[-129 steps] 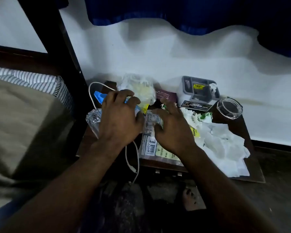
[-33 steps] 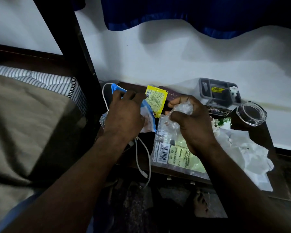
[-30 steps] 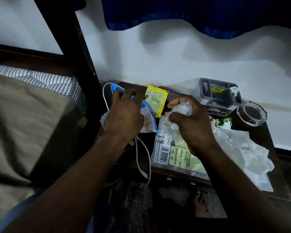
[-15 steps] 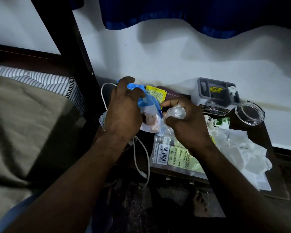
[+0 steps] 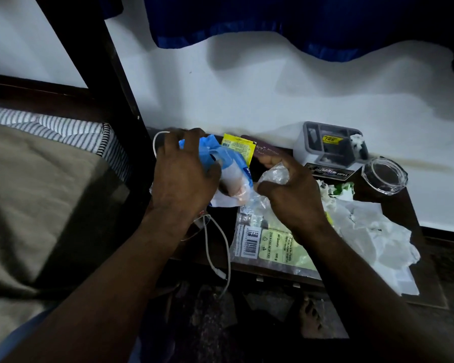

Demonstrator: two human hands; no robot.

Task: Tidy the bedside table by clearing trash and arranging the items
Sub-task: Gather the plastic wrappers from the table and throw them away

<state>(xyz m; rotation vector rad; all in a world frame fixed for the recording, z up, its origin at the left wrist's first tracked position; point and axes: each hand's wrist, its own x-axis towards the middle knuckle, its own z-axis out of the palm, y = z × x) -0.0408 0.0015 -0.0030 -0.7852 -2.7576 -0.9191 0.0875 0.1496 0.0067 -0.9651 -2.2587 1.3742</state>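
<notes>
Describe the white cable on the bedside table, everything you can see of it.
The white cable is thin and smooth, with a plastic look. One end loops up behind the left hand at the table's back left corner. It passes under that hand, comes out at the wrist, then runs forward in loose curves over the dark bedside table. It spills over the front edge and hangs down, ending in a small white plug that dangles free. What the far end connects to is hidden.

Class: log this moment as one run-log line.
left hand: gripping blue wrapper | right hand: pinching clear plastic | white cable: hanging off table
</notes>
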